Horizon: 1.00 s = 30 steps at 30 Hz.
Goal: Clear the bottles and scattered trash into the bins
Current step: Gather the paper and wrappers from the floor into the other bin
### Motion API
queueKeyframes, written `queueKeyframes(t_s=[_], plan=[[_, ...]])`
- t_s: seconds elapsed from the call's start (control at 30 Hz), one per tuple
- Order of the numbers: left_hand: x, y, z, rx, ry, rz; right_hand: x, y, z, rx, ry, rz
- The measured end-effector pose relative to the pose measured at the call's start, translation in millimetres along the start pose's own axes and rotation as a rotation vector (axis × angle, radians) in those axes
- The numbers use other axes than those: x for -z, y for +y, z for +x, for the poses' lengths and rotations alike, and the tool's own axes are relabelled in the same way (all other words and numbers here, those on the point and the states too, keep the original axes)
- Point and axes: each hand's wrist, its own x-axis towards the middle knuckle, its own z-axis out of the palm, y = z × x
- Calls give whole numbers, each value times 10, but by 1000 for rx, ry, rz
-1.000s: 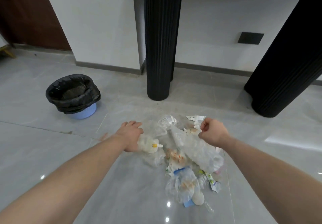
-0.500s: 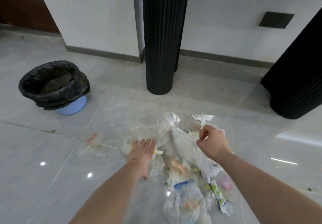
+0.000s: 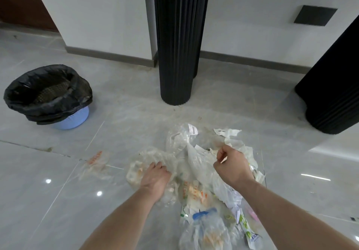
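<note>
A heap of trash (image 3: 196,189) lies on the grey floor in front of me: clear plastic bags, torn wrappers and paper scraps. My left hand (image 3: 155,178) is down on a crumpled clear bag (image 3: 143,162) at the heap's left side, fingers curled into it. My right hand (image 3: 232,167) pinches a clear plastic bag (image 3: 202,162) at the heap's upper right. A blue bin with a black liner (image 3: 48,96) stands far left on the floor, well away from both hands. No bottle is plainly visible.
A black fluted column (image 3: 178,41) stands just behind the heap, and a second black column (image 3: 338,90) rises at the right. A white wall with a grey skirting runs behind. An orange-printed clear wrapper (image 3: 95,160) lies alone left of the heap.
The view has come closer to the heap. My left hand's fingers have gone from lying flat to curling into the clear bag. My right hand keeps its pinch.
</note>
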Motion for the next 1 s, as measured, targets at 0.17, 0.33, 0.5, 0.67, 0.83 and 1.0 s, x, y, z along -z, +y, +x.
queueKeyframes(t_s=[0.17, 0.33, 0.5, 0.67, 0.83, 1.0], plan=[[265, -132, -248, 0, 7, 36, 180, -138, -134, 16, 7, 28], [691, -436, -797, 115, 41, -77, 476, -399, -413, 57, 65, 77], [1194, -778, -1482, 315, 137, -392, 726, -795, -846, 94, 96, 92], [1596, -1082, -2033, 418, 253, -604, 866, -1298, -1186, 168, 95, 80], [1776, -1475, -2259, 464, 357, -726, 846, -1851, -1219, 245, 77, 72], [1656, -1890, -2069, 458, 417, -746, 538, -2262, -851, 297, 59, 94]])
